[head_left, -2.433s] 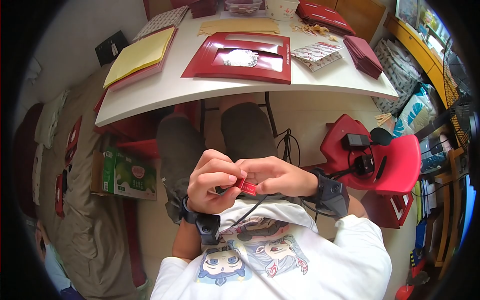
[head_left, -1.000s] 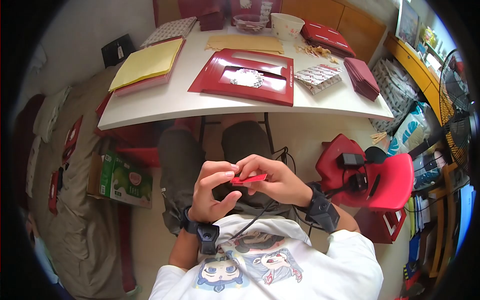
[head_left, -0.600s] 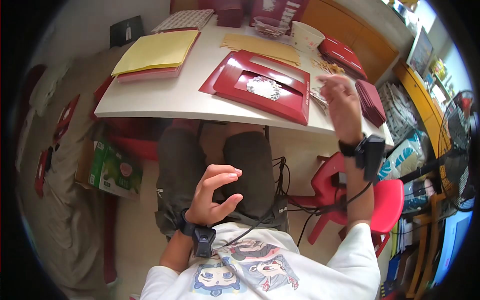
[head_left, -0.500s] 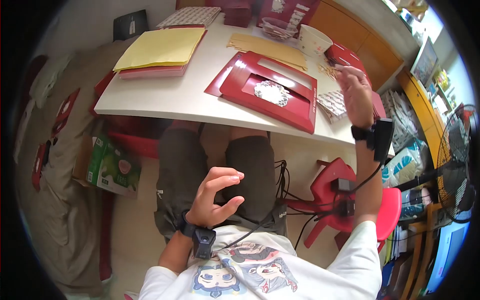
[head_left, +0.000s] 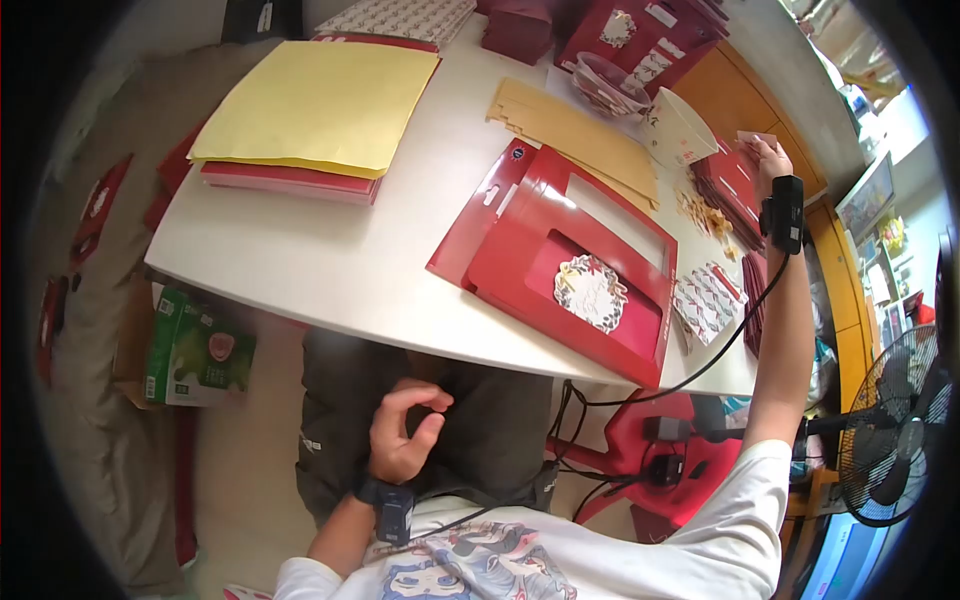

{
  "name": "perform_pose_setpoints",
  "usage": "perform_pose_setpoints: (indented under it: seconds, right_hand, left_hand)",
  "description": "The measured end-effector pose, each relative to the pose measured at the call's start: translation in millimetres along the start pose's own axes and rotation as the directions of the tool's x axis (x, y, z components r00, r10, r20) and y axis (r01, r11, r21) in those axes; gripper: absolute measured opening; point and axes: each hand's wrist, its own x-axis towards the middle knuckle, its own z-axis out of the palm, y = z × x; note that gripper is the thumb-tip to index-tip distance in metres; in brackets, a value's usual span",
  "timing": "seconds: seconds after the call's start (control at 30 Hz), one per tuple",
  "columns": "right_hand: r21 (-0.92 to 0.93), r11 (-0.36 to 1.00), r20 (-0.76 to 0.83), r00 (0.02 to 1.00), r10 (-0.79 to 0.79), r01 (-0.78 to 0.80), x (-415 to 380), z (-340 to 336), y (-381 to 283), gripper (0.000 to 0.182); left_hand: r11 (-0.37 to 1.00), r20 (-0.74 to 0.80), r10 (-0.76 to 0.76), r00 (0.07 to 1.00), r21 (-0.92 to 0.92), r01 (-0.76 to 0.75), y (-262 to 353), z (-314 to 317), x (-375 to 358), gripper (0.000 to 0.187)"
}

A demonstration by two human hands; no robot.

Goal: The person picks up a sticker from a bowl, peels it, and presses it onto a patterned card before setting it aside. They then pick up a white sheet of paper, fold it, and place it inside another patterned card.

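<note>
While my right hand (head_left: pixel 768 160) stretches far across the surface (head_left: pixel 300 250), its fingers rest on a stack of red envelopes (head_left: pixel 728 180) just beyond the white bowl (head_left: pixel 678 130); whether that grip has closed on one I cannot tell from here. My left hand (head_left: pixel 403 432) hangs over my lap below the surface edge, fingers curled loosely with nothing in them. Nearer me than the bowl lies a red window frame card (head_left: pixel 575 260) with a round floral sticker (head_left: pixel 590 293) on it. Far left of the bowl sits a pile of yellow paper (head_left: pixel 320 95).
</note>
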Motion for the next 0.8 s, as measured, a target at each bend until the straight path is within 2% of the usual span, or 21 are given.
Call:
perform_pose_setpoints:
  seconds: [0.03, 0.13, 0.23, 0.27, 0.43, 0.53, 0.6, 0.8]
  right_hand:
    - [-0.014, 1.0, 0.008, 1.0, 0.004, -0.004, 16, -2, 10, 0.013]
    - [-0.19, 0.98, 0.081, 0.996, -0.037, 0.052, 50, -4, 34, 0.016]
    - [-0.177, 0.98, 0.195, 0.979, -0.057, 0.092, 56, 0, 49, 0.017]
    - [-0.221, 0.971, 0.177, 0.983, -0.051, 0.09, 58, 1, 53, 0.017]
    - [-0.108, 0.992, 0.156, 0.986, -0.054, 0.071, 74, 9, 57, 0.016]
    - [-0.08, 0.995, 0.119, 0.992, -0.043, 0.053, 80, 14, 51, 0.015]
    - [-0.07, 0.997, 0.087, 0.996, -0.016, 0.022, 85, 18, 49, 0.014]
    - [-0.062, 0.994, 0.118, 0.99, -0.08, 0.088, 90, 26, 51, 0.013]
  left_hand:
    - [0.998, -0.069, -0.067, 0.995, -0.021, 0.066, -3, 0, 1, 0.028]
    - [0.992, -0.094, -0.123, 0.988, -0.022, 0.122, -9, -2, 5, 0.028]
    - [0.985, -0.097, -0.173, 0.98, -0.017, 0.173, -14, -3, 8, 0.028]
    - [0.982, -0.091, -0.19, 0.977, -0.022, 0.189, -15, -4, 8, 0.028]
    - [0.963, -0.108, -0.27, 0.957, -0.056, 0.265, -19, -6, 14, 0.024]
    - [0.947, -0.137, -0.313, 0.94, 0.025, 0.319, -21, -7, 18, 0.025]
    - [0.907, -0.144, -0.413, 0.899, 0.019, 0.42, -25, -11, 14, 0.028]
    - [0.898, -0.122, -0.437, 0.891, 0.003, 0.441, -34, -18, 7, 0.029]
